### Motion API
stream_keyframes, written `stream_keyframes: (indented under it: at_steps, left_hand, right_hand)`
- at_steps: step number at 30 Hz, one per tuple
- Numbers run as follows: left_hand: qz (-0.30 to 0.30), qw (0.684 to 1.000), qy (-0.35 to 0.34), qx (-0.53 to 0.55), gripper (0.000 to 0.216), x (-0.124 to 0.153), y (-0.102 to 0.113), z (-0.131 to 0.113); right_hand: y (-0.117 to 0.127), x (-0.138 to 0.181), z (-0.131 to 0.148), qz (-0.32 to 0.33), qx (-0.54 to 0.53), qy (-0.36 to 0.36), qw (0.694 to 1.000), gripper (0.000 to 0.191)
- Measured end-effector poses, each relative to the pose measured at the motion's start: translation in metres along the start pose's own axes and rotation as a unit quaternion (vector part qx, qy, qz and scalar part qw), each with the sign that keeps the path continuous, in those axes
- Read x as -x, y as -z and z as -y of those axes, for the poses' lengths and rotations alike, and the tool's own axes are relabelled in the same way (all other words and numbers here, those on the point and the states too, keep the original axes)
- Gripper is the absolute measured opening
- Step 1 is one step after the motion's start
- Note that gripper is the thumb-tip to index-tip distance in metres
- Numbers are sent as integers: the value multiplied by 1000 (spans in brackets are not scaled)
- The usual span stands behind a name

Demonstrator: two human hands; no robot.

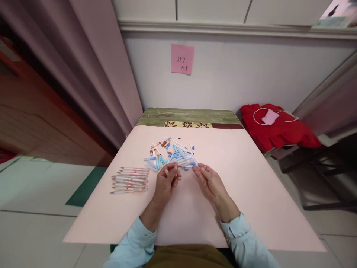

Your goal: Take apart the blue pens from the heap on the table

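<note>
My left hand [165, 182] is closed around small peach-orange pen parts [176, 166]. One stands up between thumb and fingers, and others poke out beside it; their full shape is hidden. My right hand [210, 183] has its thumb and fingertips together at the lower end of a thin white pen refill [193, 152], at the near right edge of the pile. In front of both hands lies a loose pile of pen parts: blue and lilac barrels [181, 152], small blue caps [186, 169], brown-orange pieces [164, 143] and more white refills.
Several assembled pens [130, 180] with pale, red-patterned barrels lie in a row left of my left hand. A pale pink sheet [251, 208] covers most of the table. Beyond the right edge is a red cloth [279, 134] with a white cable; a wall stands behind.
</note>
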State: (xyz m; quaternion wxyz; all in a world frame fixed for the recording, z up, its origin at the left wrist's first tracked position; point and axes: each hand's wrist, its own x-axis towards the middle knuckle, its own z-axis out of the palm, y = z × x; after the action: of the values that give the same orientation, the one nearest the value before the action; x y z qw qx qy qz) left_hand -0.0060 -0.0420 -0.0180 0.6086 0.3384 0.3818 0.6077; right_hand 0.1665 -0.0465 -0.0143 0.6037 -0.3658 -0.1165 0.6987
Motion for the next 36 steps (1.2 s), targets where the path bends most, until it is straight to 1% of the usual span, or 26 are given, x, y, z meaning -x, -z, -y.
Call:
stream_keyframes:
  at_steps: [6, 9, 13, 17, 19, 22, 24, 28, 32, 34, 36]
  left_hand:
    - [13, 1000, -6, 4, 24, 0, 1, 2]
    - [23, 999, -12, -31, 24, 2, -1, 2]
    - [14, 995, -21, -91, 25, 4, -5, 1]
    - [6, 990, -35, -138, 24, 3, -3, 4]
    - [16, 985, -45, -164, 22, 3, -1, 7]
    - [36, 977, -65, -199, 19, 4, 3, 11]
    - [44, 972, -73, -217, 17, 4, 3, 11]
    - [60, 967, -83, -231, 16, 5, 3, 11]
    - [66, 967, -92, -228, 16, 5, 2, 10]
    - [66, 967, -95, -229, 16, 5, 1, 9]
    - [69, 966, -96, -230, 16, 5, 0, 8]
  right_hand:
    - [-7, 2, -4, -13, 65, -2, 998, 30]
    - [-12, 4, -4, -26, 81, 3, 996, 37]
    - [-20, 9, -3, -3, 65, 32, 997, 34]
    - [-26, 15, 0, 20, 82, 33, 996, 34]
    - [-28, 18, 1, 29, 100, 52, 993, 34]
    - [-29, 22, 2, 26, 145, 106, 983, 29]
    - [-30, 25, 3, 19, 198, 149, 969, 27]
    - [-33, 30, 4, 5, 295, 229, 928, 25]
    - [-31, 32, 1, 8, 356, 275, 893, 18]
    - [-30, 32, -1, 12, 394, 302, 868, 14]
    - [-28, 33, -2, 29, 435, 339, 834, 12]
